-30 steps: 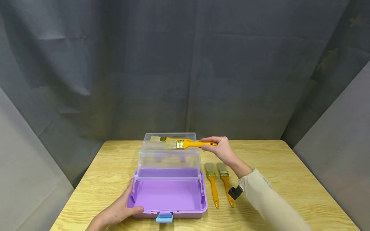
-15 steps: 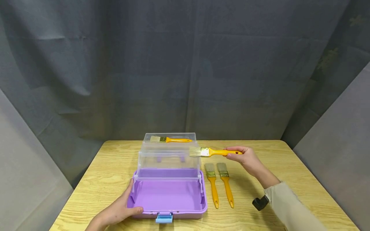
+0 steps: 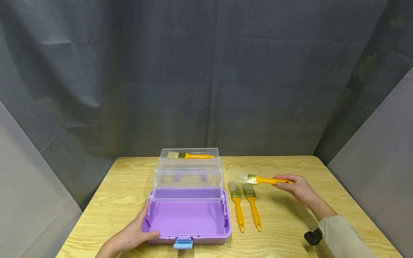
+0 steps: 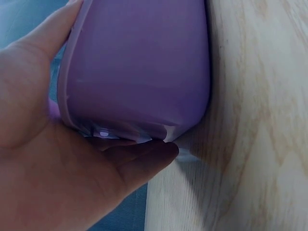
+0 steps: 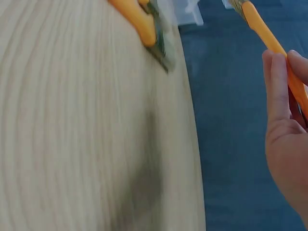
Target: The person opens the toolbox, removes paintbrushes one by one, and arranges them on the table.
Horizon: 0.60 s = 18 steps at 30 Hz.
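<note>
Head view shows your right hand (image 3: pixel 298 188) pinching the yellow handle of a paintbrush (image 3: pixel 258 179) near its end, bristles pointing toward your left hand and blurred. The brush is held level above the table (image 3: pixel 322 172), clear of the wood. The right wrist view confirms it: your fingers (image 5: pixel 279 86) curl round the orange-yellow handle.

Your left hand (image 3: pixel 132 236) holds the near left corner of the purple box (image 3: pixel 188 218), thumb hooked over the rim, fingers lying along the outer wall (the left wrist view shows the palm cupped against the purple side, fingers relaxed rather than clenched).

Between your hands, just beside the box and under the bristles of the held brush, two more brushes (image 3: pixel 245 208) lie side by side on the table, handles toward you. Beyond your left hand the clear tiers (image 3: pixel 188 175) of the box stand open, and another brush (image 3: pixel 190 156) lies across the uppermost tier. A grey curtain (image 3: pixel 206 71) hangs behind the table.
</note>
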### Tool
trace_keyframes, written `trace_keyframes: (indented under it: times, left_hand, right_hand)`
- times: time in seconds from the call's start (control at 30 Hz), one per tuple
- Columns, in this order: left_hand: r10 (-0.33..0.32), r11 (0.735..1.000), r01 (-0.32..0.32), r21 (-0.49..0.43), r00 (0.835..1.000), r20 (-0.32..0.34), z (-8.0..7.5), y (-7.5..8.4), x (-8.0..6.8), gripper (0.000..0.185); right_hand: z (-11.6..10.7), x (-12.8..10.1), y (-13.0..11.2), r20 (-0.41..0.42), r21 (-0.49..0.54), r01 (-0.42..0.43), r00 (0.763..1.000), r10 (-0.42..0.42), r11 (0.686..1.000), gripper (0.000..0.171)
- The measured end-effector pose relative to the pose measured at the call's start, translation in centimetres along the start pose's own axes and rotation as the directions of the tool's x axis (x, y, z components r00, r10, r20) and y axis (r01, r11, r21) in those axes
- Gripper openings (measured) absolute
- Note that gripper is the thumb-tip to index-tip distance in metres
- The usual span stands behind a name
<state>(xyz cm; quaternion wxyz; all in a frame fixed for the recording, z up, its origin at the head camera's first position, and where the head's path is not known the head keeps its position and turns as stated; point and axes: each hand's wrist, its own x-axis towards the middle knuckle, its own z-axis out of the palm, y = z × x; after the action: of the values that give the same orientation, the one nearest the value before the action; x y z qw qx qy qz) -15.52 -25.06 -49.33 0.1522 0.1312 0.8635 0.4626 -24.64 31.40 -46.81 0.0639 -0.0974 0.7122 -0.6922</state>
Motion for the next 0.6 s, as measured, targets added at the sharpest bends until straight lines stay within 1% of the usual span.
trace_keyframes:
  times: [0.07,0.23,0.4,0.6]
  left_hand:
    - [-0.006,1.000,0.006,0.007,1.000,0.000,0.0,0.1,0.0,0.115]
    - [-0.034,0.999,0.034,0.001,0.999,-0.002,-0.1,0.2,0.1,0.115]
    - [-0.038,0.999,0.038,0.000,0.999,-0.005,0.0,0.2,0.0,0.116]
    - [-0.023,1.000,0.023,0.010,1.000,-0.004,-0.1,0.4,-0.1,0.115]
  right_hand:
    - [-0.8,-0.3,0.5,-0.005,0.002,-0.006,1.000,0.006,1.000,0.034]
    - [-2.3,-0.9,1.3,-0.002,0.030,-0.008,1.000,0.008,1.000,0.031]
    - [-3.7,-1.4,1.7,-0.010,0.052,-0.012,1.000,0.013,0.999,0.029]
    - [-5.4,-1.9,2.6,-0.070,0.057,-0.034,0.997,0.037,0.998,0.029]
